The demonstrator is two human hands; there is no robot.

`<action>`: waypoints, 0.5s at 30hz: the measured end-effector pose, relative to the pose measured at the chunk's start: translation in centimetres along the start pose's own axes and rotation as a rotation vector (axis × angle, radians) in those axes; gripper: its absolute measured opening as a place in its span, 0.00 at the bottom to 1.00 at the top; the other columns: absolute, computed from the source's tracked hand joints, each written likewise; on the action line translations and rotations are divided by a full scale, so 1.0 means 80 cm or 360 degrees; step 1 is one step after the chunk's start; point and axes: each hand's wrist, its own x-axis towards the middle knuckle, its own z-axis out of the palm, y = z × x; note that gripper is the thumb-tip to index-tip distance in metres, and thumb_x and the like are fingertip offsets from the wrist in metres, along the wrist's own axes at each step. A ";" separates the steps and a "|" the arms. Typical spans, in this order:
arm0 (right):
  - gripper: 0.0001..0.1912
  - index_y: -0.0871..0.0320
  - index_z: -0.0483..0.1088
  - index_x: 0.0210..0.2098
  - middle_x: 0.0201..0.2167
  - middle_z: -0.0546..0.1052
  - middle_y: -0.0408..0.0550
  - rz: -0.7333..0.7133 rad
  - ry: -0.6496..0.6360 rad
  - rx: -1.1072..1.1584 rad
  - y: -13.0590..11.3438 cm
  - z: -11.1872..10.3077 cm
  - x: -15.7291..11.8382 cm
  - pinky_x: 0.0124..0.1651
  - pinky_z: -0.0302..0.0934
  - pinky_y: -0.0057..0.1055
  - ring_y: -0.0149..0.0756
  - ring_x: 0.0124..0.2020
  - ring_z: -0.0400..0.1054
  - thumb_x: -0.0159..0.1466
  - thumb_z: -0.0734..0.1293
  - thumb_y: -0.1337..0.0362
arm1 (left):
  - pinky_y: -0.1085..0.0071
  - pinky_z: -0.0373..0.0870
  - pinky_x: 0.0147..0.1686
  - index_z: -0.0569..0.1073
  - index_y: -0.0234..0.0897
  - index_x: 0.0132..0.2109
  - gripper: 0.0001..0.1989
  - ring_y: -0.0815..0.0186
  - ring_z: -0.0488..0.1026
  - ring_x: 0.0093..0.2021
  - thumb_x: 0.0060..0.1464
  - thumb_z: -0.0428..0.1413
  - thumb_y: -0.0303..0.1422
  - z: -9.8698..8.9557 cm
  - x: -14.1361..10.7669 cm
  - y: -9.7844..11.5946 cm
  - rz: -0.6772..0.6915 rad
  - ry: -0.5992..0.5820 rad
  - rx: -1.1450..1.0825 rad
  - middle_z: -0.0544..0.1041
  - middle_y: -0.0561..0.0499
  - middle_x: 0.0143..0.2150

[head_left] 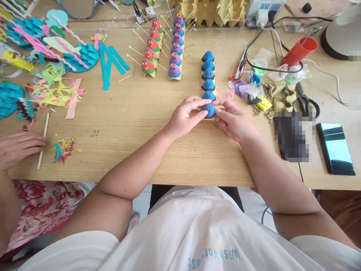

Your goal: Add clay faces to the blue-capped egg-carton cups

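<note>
A row of egg-carton cups [208, 73], covered in blue and dark clay with small pink dots, runs away from me on the table. Both of my hands are at its nearest cup [208, 111]. My left hand [187, 114] pinches that cup's left side, its forefinger reaching over the top edge. On the right side, my right hand [231, 117] grips the same cup with thumb and fingers. The cup's face shows small dots for eyes. Its lower edge is partly hidden by my fingers.
Red-green caterpillars [152, 49] and purple caterpillars [176, 49] with pin feelers stand further back. To the right are a utility knife [239, 64], scissors [304, 98], clay bags [245, 87], a red cup [300, 51] and a phone [335, 148]. Another person's hand [21, 146] rests at left beside paper scraps.
</note>
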 end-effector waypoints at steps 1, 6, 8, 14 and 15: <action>0.18 0.53 0.70 0.47 0.25 0.66 0.35 -0.0001 0.0004 0.0007 0.000 0.000 0.000 0.21 0.41 0.24 0.23 0.21 0.52 0.63 0.78 0.58 | 0.65 0.82 0.58 0.80 0.45 0.61 0.22 0.60 0.79 0.61 0.68 0.61 0.49 0.000 0.000 0.000 0.0003 0.0006 -0.0016 0.79 0.43 0.59; 0.19 0.54 0.71 0.46 0.25 0.65 0.34 -0.0008 0.0023 0.0049 0.001 0.000 0.000 0.21 0.42 0.22 0.22 0.21 0.53 0.61 0.80 0.59 | 0.66 0.82 0.57 0.82 0.45 0.60 0.21 0.61 0.80 0.59 0.67 0.61 0.48 0.000 0.001 -0.002 0.0025 0.0020 -0.0105 0.80 0.44 0.57; 0.19 0.54 0.71 0.46 0.25 0.66 0.34 0.0000 0.0020 0.0051 0.001 0.000 0.000 0.21 0.41 0.23 0.22 0.21 0.53 0.61 0.80 0.59 | 0.67 0.82 0.56 0.82 0.45 0.60 0.21 0.61 0.80 0.60 0.66 0.63 0.48 0.001 0.001 -0.003 0.0027 0.0028 -0.0120 0.80 0.45 0.57; 0.18 0.53 0.71 0.46 0.25 0.66 0.34 0.0008 0.0030 0.0027 0.000 0.000 0.000 0.21 0.41 0.24 0.22 0.20 0.52 0.62 0.80 0.58 | 0.64 0.82 0.57 0.82 0.46 0.59 0.19 0.60 0.81 0.59 0.68 0.61 0.48 0.001 0.001 -0.004 0.0044 0.0044 -0.0117 0.80 0.45 0.56; 0.18 0.53 0.71 0.46 0.24 0.66 0.34 0.0014 0.0035 0.0019 -0.001 -0.001 0.000 0.21 0.41 0.24 0.23 0.20 0.53 0.62 0.79 0.58 | 0.63 0.82 0.58 0.82 0.46 0.59 0.19 0.60 0.81 0.59 0.69 0.60 0.48 0.001 0.001 -0.005 0.0053 0.0040 -0.0116 0.80 0.45 0.56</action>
